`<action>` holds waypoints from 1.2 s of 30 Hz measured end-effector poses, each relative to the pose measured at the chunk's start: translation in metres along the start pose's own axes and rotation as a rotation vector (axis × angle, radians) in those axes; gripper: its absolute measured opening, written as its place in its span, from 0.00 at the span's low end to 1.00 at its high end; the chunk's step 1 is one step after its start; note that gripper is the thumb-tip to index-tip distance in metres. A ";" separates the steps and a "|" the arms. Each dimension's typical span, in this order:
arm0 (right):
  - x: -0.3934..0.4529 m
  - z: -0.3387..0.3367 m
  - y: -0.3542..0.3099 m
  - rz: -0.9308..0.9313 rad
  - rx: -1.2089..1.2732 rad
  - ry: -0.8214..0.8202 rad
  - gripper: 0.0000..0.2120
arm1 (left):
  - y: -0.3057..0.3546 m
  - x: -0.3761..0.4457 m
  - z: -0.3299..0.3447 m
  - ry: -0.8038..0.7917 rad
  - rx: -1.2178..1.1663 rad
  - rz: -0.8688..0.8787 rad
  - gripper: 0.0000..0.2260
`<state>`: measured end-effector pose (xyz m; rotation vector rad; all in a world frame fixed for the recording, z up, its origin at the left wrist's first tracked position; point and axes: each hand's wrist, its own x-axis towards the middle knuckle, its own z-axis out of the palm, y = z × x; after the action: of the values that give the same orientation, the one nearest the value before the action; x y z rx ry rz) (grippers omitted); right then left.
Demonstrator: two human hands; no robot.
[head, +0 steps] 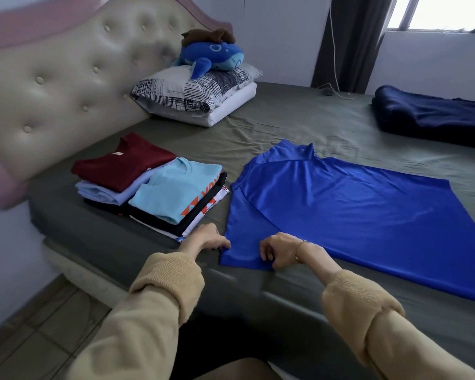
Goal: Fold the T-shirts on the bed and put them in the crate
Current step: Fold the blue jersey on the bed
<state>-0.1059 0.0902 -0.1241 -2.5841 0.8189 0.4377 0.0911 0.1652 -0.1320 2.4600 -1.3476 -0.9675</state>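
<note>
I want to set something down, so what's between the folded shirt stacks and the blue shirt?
Only a narrow strip of bare bedsheet separates the folded stacks from the blue shirt in the head view; near the bed's edge the left hand sits in that gap.

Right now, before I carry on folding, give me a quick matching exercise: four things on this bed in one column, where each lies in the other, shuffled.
Things:
1. blue T-shirt
2. maroon T-shirt
3. whale plush
4. navy blanket

Places:
A. on the pillows by the headboard
B. far right of the bed, under the window
C. spread flat, its sleeve edge pinched by left hand and right hand
D. top of the folded stack nearer the headboard

Pairs: 1-C, 2-D, 3-A, 4-B
</note>
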 end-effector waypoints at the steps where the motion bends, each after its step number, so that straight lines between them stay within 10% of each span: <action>1: 0.000 0.001 -0.001 -0.002 0.020 0.017 0.10 | 0.002 -0.002 0.000 0.014 0.043 0.002 0.14; 16: 0.041 -0.043 0.116 0.347 0.109 0.471 0.23 | 0.098 0.088 0.001 0.387 0.093 0.437 0.12; 28: 0.123 -0.102 0.271 0.676 0.160 0.361 0.27 | 0.179 0.256 -0.014 0.128 0.226 0.472 0.24; 36: 0.132 -0.110 0.330 0.715 0.137 0.361 0.26 | 0.184 0.299 -0.002 0.264 0.294 0.452 0.24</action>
<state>-0.1823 -0.2708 -0.1704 -2.2008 1.8364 0.0886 0.0791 -0.1813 -0.1871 2.2037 -1.9324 -0.3501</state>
